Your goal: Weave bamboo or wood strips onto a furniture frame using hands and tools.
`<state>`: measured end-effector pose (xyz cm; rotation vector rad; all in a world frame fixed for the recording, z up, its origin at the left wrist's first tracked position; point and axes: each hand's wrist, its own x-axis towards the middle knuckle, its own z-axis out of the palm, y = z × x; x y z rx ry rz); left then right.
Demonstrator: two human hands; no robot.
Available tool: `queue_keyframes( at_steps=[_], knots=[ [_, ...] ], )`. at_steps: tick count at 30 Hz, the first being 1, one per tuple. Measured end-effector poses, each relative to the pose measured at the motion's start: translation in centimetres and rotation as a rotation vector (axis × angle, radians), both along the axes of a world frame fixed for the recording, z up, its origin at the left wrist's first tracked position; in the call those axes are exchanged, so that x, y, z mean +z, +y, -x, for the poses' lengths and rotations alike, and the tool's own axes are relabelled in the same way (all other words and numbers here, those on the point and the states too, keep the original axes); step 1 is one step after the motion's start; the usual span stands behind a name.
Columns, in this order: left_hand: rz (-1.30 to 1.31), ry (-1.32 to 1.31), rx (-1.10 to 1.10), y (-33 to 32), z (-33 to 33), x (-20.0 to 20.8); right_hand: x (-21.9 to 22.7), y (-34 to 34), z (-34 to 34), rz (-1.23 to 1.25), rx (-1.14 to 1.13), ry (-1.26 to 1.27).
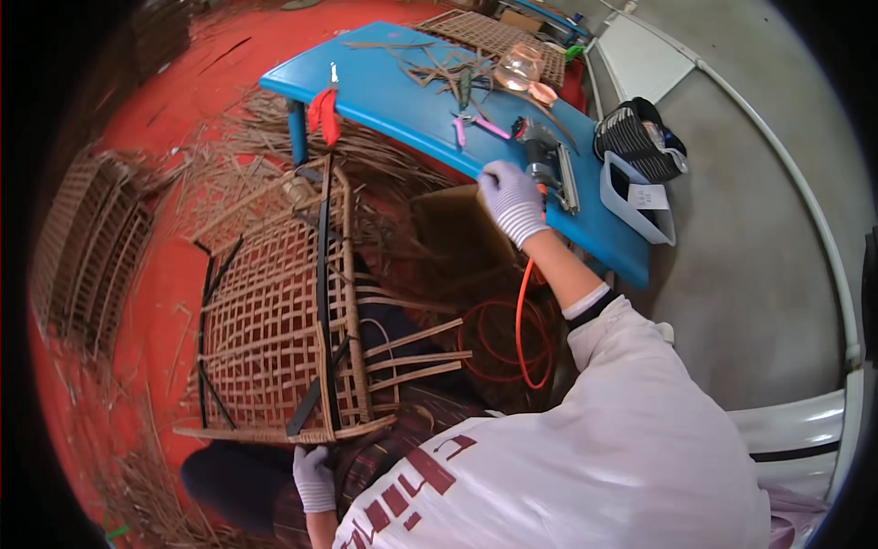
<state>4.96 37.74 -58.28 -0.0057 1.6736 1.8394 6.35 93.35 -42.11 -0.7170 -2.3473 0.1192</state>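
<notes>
A woven rattan panel (261, 329) on a frame with dark bars leans across my lap, with loose strip ends (416, 352) sticking out on its right. My left hand (314, 478), in a striped white glove, grips the panel's near edge from below; its fingertips are partly hidden. On the right, my gloved right hand (514, 201) is closed above the blue table's (402, 101) near edge. Its fingers are curled, and whatever they may hold is hidden. Just beside it lies a nail gun (547, 156) with an orange hose (521, 320) hanging down.
Pink-handled cutters (480, 126), cut strips (439, 69), a clear jar (519, 67) and red-handled scissors (325, 114) are on the table. A white bin (637, 199) stands at its right edge. Below sits a cardboard box (457, 229). Woven panels (91, 256) stand at left on the strip-littered red floor.
</notes>
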Motion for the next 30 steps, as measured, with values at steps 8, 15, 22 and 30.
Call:
queue_keyframes(
  at_steps=[8, 15, 22, 30],
  knots=[
    [-0.184, -0.389, 0.165, 0.7, 0.2, 1.2, 0.5, 12.0, -1.0, 0.101, -0.344, -0.159],
    [-0.045, -0.246, 0.117, 1.6, 0.1, 2.6, -0.6, 13.3, 8.9, 0.187, -0.313, -0.249],
    [0.108, -0.400, 0.183, 2.0, 0.9, 4.0, -1.8, 13.8, 14.5, 0.301, -0.286, -0.481],
    [0.163, -0.426, 0.096, -0.2, 0.7, 1.5, -2.6, 14.3, 9.8, 0.034, -0.356, -0.312]
  ],
)
